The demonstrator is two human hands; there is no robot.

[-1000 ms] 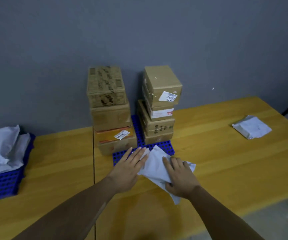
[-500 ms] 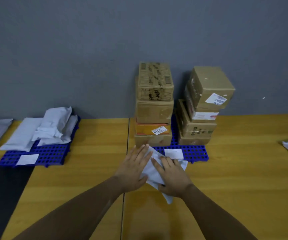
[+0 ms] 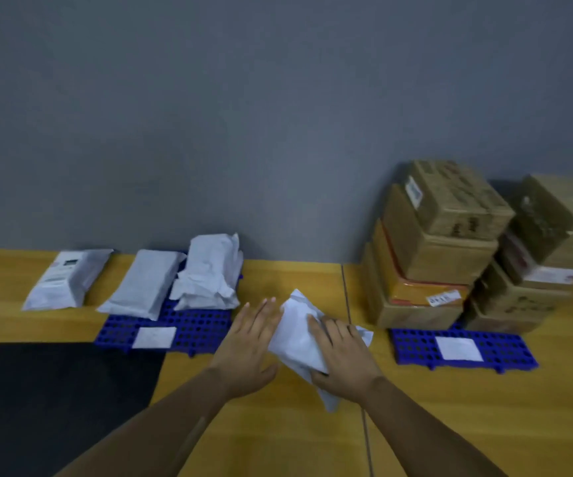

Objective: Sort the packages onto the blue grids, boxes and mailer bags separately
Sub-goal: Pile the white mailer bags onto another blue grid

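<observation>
A white mailer bag [image 3: 297, 333] is between my hands above the wooden table, between the two blue grids. My right hand [image 3: 341, 356] grips it from the right, fingers on top. My left hand [image 3: 248, 342] lies flat against its left side, fingers spread. The left blue grid [image 3: 192, 333] carries two white mailer bags [image 3: 209, 273] and a white label. The right blue grid [image 3: 415, 349] carries two stacks of cardboard boxes [image 3: 433, 246] at its back and a white label.
Another white mailer bag [image 3: 66, 278] lies on the table left of the left grid. A black mat [image 3: 54, 401] covers the near left. A seam [image 3: 347, 294] runs across the wooden table. A grey wall stands behind.
Both hands have carried the mailer bag left, away from the box grid and toward the mailer grid. The view has swung left, so the boxes now sit at the right.
</observation>
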